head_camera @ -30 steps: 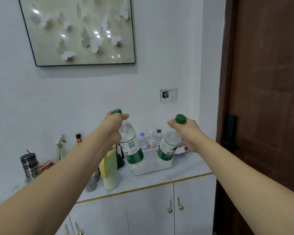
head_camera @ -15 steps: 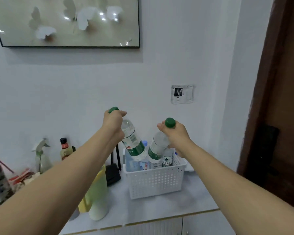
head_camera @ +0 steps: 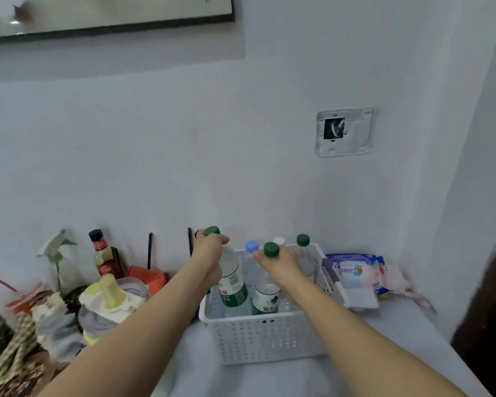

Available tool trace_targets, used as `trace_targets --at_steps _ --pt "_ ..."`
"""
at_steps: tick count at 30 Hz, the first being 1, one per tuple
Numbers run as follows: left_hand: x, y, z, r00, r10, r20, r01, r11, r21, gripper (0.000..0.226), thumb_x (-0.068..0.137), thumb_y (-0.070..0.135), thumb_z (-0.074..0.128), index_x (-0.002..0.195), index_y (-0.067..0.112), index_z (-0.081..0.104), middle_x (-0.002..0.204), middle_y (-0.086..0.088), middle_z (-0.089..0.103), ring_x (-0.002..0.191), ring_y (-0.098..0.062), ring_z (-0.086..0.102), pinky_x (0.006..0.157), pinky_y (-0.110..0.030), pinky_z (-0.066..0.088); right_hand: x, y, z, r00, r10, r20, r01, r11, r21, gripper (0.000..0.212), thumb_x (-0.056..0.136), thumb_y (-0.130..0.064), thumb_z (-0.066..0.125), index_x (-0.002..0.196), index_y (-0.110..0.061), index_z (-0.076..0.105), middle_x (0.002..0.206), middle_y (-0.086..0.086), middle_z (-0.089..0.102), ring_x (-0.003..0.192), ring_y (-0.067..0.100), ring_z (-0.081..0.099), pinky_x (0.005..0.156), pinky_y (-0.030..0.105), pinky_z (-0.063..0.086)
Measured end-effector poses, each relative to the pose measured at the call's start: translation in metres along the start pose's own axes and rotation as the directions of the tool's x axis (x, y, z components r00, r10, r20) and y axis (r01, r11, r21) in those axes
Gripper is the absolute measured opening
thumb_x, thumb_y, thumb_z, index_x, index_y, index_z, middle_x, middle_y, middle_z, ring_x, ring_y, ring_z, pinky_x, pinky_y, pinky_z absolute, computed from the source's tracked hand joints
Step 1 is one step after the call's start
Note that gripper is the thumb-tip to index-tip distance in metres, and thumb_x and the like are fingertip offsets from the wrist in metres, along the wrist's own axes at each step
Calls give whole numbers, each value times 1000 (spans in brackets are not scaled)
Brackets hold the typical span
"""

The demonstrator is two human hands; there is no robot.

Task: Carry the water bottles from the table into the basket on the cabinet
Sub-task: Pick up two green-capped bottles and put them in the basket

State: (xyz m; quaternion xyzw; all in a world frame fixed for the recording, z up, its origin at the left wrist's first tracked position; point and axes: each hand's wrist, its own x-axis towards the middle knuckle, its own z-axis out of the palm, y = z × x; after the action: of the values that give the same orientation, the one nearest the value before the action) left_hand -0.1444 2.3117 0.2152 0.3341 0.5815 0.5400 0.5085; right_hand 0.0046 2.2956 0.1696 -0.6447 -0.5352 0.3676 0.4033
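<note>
My left hand [head_camera: 209, 253] is gripping the neck of a green-capped water bottle [head_camera: 232, 285], fingers curled round it just under the cap, bottle tilted slightly, its lower half sitting inside the white basket [head_camera: 265, 338]. My right hand [head_camera: 281, 266] is gripping a second green-capped bottle [head_camera: 265, 296] the same way at the neck, its body also down inside the basket, just beside the first one. Whether either base is touching the basket floor, I cannot tell. Behind them in the basket more bottles are standing: a blue-capped bottle [head_camera: 251, 247], a white cap [head_camera: 279, 241], another green-capped one [head_camera: 303, 242]. The basket is sitting on the cabinet top [head_camera: 384, 339]. Just right of it a wipes pack [head_camera: 352, 267] is lying. Left of it a sauce bottle [head_camera: 102, 253], a spray bottle [head_camera: 58, 255] and a yellow-topped jug [head_camera: 109, 293] are crowding together. A framed picture [head_camera: 109, 12] is hanging on the wall above.
</note>
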Motion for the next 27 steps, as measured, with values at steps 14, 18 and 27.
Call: trace_targets --at_steps 14,18,27 --pt "37 -51 -17 998 -2 64 -26 899 438 33 85 -11 64 114 4 61 89 -5 60 80 -17 53 73 -28 41 26 34 36 997 -66 29 66 998 15 29 71 -42 80 78 -19 66 78 -5 68 73 12 62 63 27 48" --pt "38 -50 -19 991 25 134 -90 858 506 22 84 -8 66 94 11 60 78 -3 57 67 -12 51 57 -23 40 25 33 41 995 -94 40 94 995 22 27 74 -40 79 85 -19 67 85 -3 70 82 15 65 72 29 50" --pt "38 -52 -25 971 21 236 -155 810 565 26 82 -5 69 96 13 57 84 -5 59 70 -13 53 58 -23 41 17 30 45 980 -179 82 185 980 -69 27 80 -44 73 95 -26 60 97 -8 60 85 7 54 64 20 38"
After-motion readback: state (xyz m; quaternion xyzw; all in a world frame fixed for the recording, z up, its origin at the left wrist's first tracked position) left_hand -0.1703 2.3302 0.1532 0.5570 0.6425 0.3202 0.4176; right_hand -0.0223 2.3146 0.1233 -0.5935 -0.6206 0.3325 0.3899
